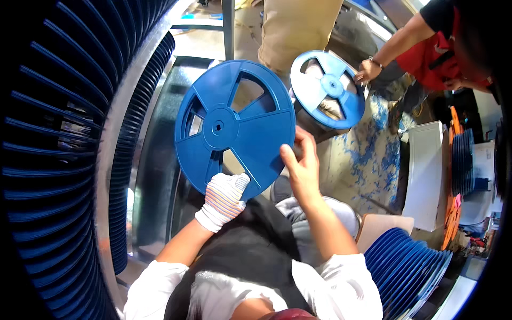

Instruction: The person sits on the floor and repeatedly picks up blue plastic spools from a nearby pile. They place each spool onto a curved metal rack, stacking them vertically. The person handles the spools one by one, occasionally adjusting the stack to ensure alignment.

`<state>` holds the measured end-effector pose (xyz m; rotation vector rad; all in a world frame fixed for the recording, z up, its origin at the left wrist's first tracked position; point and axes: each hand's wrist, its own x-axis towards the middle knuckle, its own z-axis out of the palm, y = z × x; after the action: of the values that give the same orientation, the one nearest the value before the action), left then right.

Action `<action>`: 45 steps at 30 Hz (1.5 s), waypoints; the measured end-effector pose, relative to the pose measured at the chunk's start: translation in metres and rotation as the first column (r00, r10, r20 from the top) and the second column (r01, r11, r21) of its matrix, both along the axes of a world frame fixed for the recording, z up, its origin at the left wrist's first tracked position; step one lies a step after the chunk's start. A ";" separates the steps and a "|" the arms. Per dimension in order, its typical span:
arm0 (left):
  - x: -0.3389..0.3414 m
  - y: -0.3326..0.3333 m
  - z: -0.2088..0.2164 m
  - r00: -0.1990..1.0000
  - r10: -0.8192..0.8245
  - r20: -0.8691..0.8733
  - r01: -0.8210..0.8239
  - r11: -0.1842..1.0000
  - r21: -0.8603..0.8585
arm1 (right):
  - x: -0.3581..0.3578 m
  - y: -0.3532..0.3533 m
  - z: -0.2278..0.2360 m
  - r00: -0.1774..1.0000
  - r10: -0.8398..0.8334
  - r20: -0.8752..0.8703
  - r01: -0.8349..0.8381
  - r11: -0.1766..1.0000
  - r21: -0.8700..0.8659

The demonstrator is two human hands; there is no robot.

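A blue plastic reel (pixel 261 136) with cut-out windows and a small centre hole is held up in front of me, its flat face toward me. My left hand (pixel 224 196), in a white striped glove, is closed round its lower rim by a window. On the right rim is my bare right hand (pixel 302 162), thumb at the front edge and fingers partly hidden behind the reel. Beyond it, to the right, a second blue reel (pixel 333 84) is held at its rim by another person's hand (pixel 368 71).
Many dark blue discs (pixel 58 213) stand in a curved row along a metal rail (pixel 106 160) at my left. Further blue reels (pixel 408 272) are stacked at the lower right. A white panel (pixel 424 170) stands at right. Blue scraps (pixel 368 160) litter the floor.
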<state>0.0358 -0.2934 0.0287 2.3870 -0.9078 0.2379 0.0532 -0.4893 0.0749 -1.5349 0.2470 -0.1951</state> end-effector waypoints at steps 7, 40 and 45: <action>-0.056 0.011 -0.036 0.995 0.086 -0.059 -0.093 0.988 -0.121 | 0.004 0.004 -0.021 0.995 -0.068 -0.078 0.061 0.994 -0.089; -0.072 0.007 -0.055 0.999 0.031 -0.040 -0.037 0.986 -0.163 | 0.005 0.002 -0.035 0.994 -0.060 -0.097 0.022 0.936 -0.353; -0.071 0.013 -0.070 1.000 -0.010 -0.003 0.009 0.976 -0.218 | 0.007 0.003 -0.037 0.995 -0.063 -0.071 0.032 0.930 -0.365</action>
<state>-0.0348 -0.2807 -0.0409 2.1798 -0.8451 0.3120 0.0606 -0.4862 0.0377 -1.9098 0.3268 -0.2255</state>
